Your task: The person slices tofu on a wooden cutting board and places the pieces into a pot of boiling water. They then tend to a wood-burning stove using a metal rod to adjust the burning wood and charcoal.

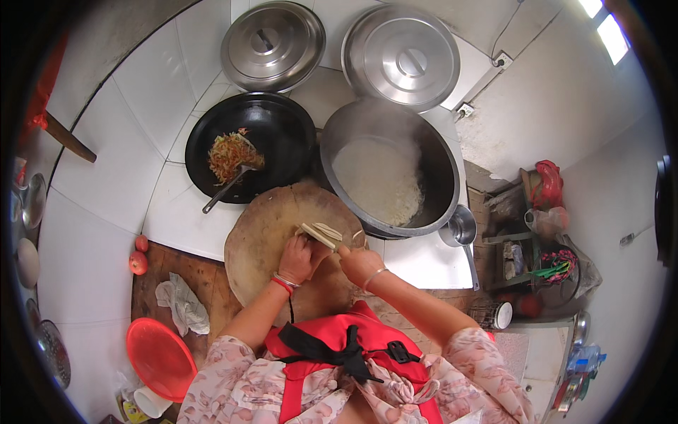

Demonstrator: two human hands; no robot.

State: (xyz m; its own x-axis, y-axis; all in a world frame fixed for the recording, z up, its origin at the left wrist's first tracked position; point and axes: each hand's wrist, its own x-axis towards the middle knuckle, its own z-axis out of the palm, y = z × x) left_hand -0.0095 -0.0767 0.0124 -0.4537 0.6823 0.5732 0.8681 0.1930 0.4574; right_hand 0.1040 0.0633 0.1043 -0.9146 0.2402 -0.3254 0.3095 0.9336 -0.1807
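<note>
A round wooden chopping block lies before me, with cut pale food in long flat pieces near its middle. My left hand is over the block, its fingers curled against the near left end of these pieces. In my right hand is what looks like a kitchen knife, pointing left along the pieces; my fingers cover its handle and most of the blade is hard to make out. Beyond the block stand a black wok with shredded vegetables and a deep pot of steaming pale liquid.
A metal spatula rests in the wok, handle over its near rim. Two metal lids lean behind. A ladle sits right of the pot. Tomatoes, a plastic bag and a red basin are at left.
</note>
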